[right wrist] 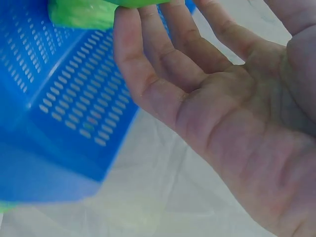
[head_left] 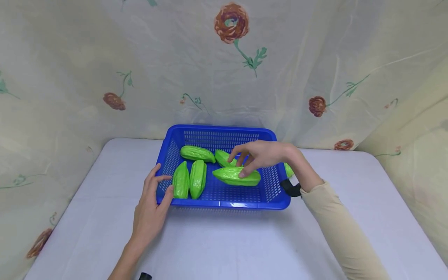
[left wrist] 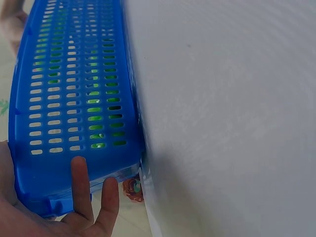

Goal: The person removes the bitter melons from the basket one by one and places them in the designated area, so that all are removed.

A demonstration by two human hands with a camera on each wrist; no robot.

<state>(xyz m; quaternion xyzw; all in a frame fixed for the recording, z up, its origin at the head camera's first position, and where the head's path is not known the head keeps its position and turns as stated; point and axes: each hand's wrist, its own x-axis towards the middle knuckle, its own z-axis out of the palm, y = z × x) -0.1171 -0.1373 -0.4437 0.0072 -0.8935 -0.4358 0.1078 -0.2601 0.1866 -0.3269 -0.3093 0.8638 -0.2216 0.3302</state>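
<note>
A blue plastic basket (head_left: 219,204) with slotted walls stands on the table and holds several green, ridged bitter melons. My left hand (head_left: 151,202) grips its left side near the front corner, with some fingers along the outer wall in the left wrist view. Over the basket's right half, my right hand (head_left: 260,153) pinches one bitter melon (head_left: 231,177) between thumb and fingers, tip pointing left. Behind it lies another bitter melon (head_left: 223,158), partly hidden by the hand. Two upright-lying ones, a left bitter melon (head_left: 181,182) and its neighbour (head_left: 197,179), sit below a crosswise bitter melon (head_left: 197,153).
A white cloth covers the table (head_left: 224,241). Just outside the basket's right wall, a green thing (head_left: 288,170) shows partly behind my right forearm. A flower-patterned curtain (head_left: 157,77) hangs close behind the basket.
</note>
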